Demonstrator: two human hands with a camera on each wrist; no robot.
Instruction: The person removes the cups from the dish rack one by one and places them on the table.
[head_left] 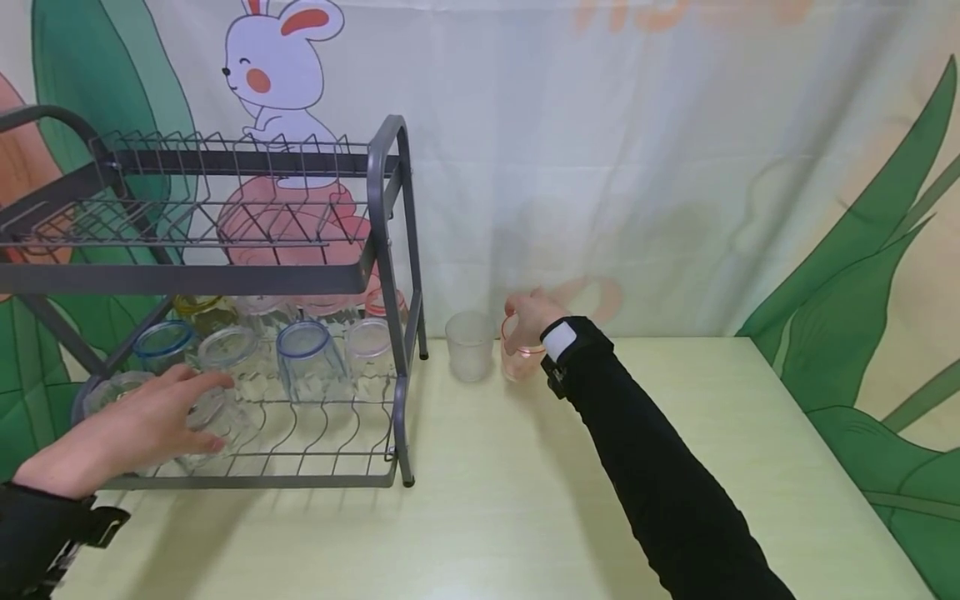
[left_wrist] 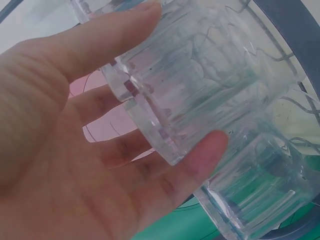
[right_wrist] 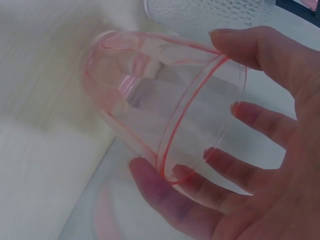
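My left hand (head_left: 153,425) reaches into the rack's lower tier and curls round a clear ribbed glass (left_wrist: 195,70). Its thumb lies on one side of the glass and its fingers spread around the thick base. Another clear glass (left_wrist: 265,170) stands close beside that one. At the back of the table my right hand (head_left: 531,318) holds a clear glass with a pink rim (right_wrist: 145,95), mouth up. The thumb lies at the rim, with the other fingers around the far side. A frosted glass (head_left: 470,346) stands just left of it.
The dark two-tier dish rack (head_left: 397,400) stands at the left, its wire upper tier (head_left: 247,200) over the hand's workspace. Several upturned glasses fill the lower tier, including a blue-rimmed glass (head_left: 307,362) and a yellowish glass (head_left: 204,312). A printed curtain (head_left: 675,150) hangs behind the table (head_left: 487,500).
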